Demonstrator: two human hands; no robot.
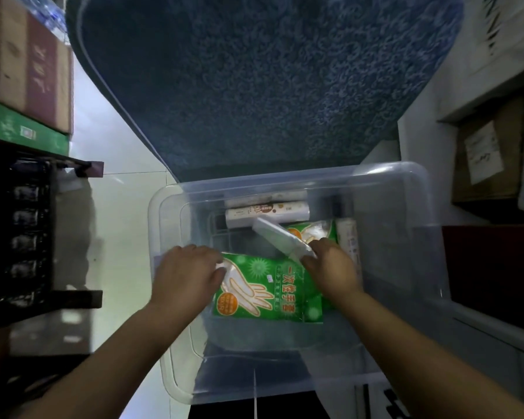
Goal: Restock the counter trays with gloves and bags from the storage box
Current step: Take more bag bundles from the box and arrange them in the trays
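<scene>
Clear plastic walls frame the work as a person reaches with both hands into the storage box (pixel 170 213), which sits on the floor at the near edge of a blue mat (pixel 254 86). The step in hand appears to be the picking of stock, with nothing yet lifted clear of the box. The left hand (pixel 185 273) is closed on the left edge of a green glove pack (pixel 270 288), thumb on its printed face and fingers curled round its border. The pack lies flat in the middle of the box. The right hand (pixel 330 267) grips the near end of a white pack (pixel 279 237), fingers wrapped round it, holding it tilted so that its far end points toward the rolls (pixel 266 210) lying along the back wall. A second green pack (pixel 312 231) shows just behind the right hand, partly hidden by the white pack, and another roll (pixel 347 234) lies beside it on the right. What the white pack holds cannot be read; it is most likely bags. The next move calls for raising both packs straight up over the rim without snagging the walls, then carrying them to the counter trays, which are not in view. Cartons (pixel 28 62) and a black crate (pixel 18 237) stand to the left.
</scene>
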